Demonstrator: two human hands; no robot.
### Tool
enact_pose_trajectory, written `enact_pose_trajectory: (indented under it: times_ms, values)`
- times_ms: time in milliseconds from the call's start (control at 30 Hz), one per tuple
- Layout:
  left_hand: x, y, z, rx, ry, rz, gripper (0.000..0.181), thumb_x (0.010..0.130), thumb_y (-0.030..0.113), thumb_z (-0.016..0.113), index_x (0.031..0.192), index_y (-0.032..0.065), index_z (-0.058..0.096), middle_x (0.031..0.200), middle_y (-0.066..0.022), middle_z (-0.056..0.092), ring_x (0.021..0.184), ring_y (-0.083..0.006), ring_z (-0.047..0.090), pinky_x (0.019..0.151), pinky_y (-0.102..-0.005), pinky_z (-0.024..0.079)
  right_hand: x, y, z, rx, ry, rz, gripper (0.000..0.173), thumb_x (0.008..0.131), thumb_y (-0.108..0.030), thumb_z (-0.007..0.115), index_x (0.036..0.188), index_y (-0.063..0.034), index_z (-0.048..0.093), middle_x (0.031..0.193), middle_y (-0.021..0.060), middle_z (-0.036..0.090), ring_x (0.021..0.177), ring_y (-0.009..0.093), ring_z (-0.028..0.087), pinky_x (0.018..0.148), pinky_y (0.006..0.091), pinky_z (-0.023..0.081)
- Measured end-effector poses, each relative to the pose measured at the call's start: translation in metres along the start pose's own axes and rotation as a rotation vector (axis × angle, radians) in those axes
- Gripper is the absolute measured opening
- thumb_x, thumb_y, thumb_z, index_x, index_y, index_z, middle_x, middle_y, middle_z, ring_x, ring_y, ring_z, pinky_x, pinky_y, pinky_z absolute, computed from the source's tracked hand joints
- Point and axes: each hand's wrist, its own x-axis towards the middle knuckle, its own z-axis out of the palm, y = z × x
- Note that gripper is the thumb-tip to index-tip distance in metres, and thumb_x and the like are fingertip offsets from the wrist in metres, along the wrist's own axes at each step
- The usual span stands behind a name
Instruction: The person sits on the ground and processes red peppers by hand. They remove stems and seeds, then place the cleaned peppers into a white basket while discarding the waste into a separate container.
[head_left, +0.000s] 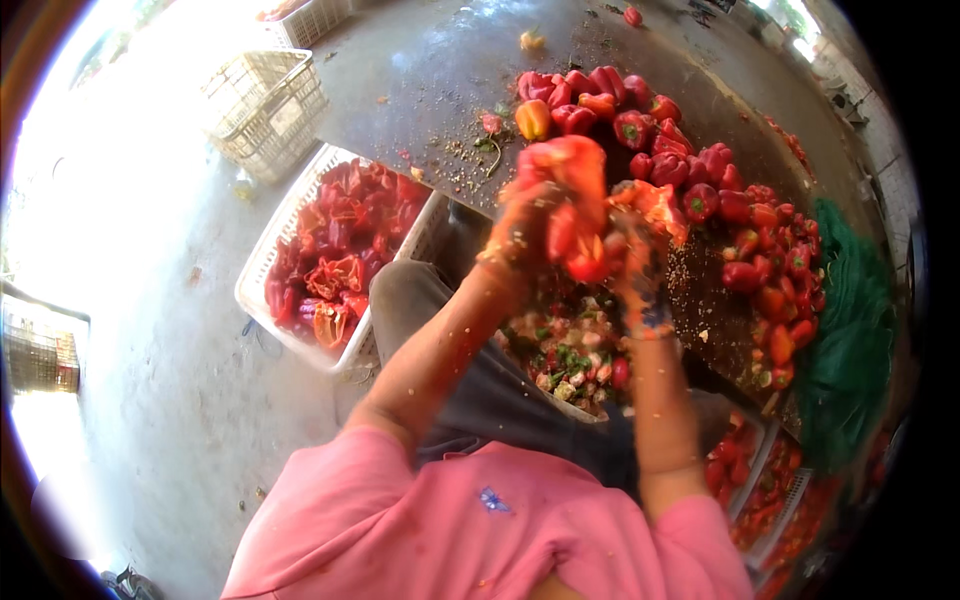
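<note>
My left hand (523, 221) grips a large opened piece of red bell pepper (574, 165), its orange-red inside partly showing. My right hand (639, 259) is shut on a torn bell pepper piece (654, 204) with pale orange inner flesh. Another red pepper part (586, 266) shows between the two hands; motion blur hides which hand holds it. Seeds and dark residue cling to both hands and wrists. Below them, between my knees, sits a container of pepper cores and stems (577, 360), partly covered by my right forearm.
To the left stands a white plastic crate (259, 259) of opened red peppers (345, 232). Whole bell peppers (667, 169) are heaped on a brown, seed-strewn surface (701, 300) ahead. Green netting (844, 345) lies at right, near more pepper-filled crates (780, 517). An openwork crate (262, 112) stands farther off.
</note>
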Motion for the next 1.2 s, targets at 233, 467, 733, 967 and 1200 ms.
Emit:
enact_pose_trajectory:
  times_ms: [233, 467, 733, 967, 1200]
  values:
    - [0.039, 0.096, -0.198, -0.044, -0.092, 0.612, 0.018, 0.087, 0.024, 0.057, 0.081, 0.0066, 0.059, 0.08, -0.0055, 0.06, 0.068, -0.0158, 0.057, 0.062, -0.0275, 0.046, 0.02, 0.062, 0.1, 0.443, 0.137, 0.14, 0.022, 0.093, -0.027, 0.048, 0.094, -0.0084, 0.059, 0.088, 0.0063, 0.064, 0.075, 0.018, 0.063, 0.069, 0.0307, 0.054]
    - [-0.026, 0.178, -0.402, 0.942, 0.835, 0.67, 0.044, 0.082, 0.01, 0.058, 0.123, -0.0031, 0.049, 0.1, -0.0146, 0.063, 0.086, -0.0238, 0.062, 0.076, -0.035, 0.051, 0.076, 0.15, 0.161, -0.468, -0.481, -0.638, 0.044, 0.084, -0.009, 0.061, 0.125, -0.0107, 0.045, 0.127, 0.0114, 0.044, 0.113, 0.021, 0.048, 0.073, 0.0284, 0.049]
    - [-0.005, 0.147, -0.119, 0.905, 0.585, 0.294, 0.033, 0.084, 0.012, 0.059, 0.117, 0.0075, 0.06, 0.101, -0.0058, 0.063, 0.088, -0.0147, 0.062, 0.071, -0.0237, 0.054, 0.15, 0.108, -0.005, -1.53, -0.133, -0.228, 0.055, 0.067, -0.027, 0.076, 0.12, -0.0268, 0.059, 0.134, 0.0109, 0.041, 0.124, 0.039, 0.038, 0.093, 0.0542, 0.045]
    - [0.1, -0.047, -0.018, 1.46, -0.468, 0.752, 0.041, 0.084, 0.011, 0.056, 0.124, 0.0078, 0.055, 0.121, -0.0189, 0.056, 0.117, -0.039, 0.05, 0.101, -0.0456, 0.037, 0.097, 0.076, -0.06, -1.144, -0.538, -0.146, 0.048, 0.071, -0.019, 0.075, 0.116, -0.0152, 0.059, 0.13, 0.0145, 0.049, 0.115, 0.032, 0.053, 0.097, 0.0389, 0.045]
    - [0.117, -0.144, 0.022, 1.875, -0.426, 0.92, 0.016, 0.082, 0.025, 0.056, 0.083, 0.0109, 0.064, 0.094, -0.0099, 0.063, 0.095, -0.0319, 0.056, 0.091, -0.0462, 0.037, 0.022, 0.095, -0.139, -0.798, 0.273, -0.101, 0.038, 0.081, -0.011, 0.069, 0.117, -0.0048, 0.056, 0.108, 0.0106, 0.061, 0.094, 0.02, 0.062, 0.081, 0.031, 0.05]
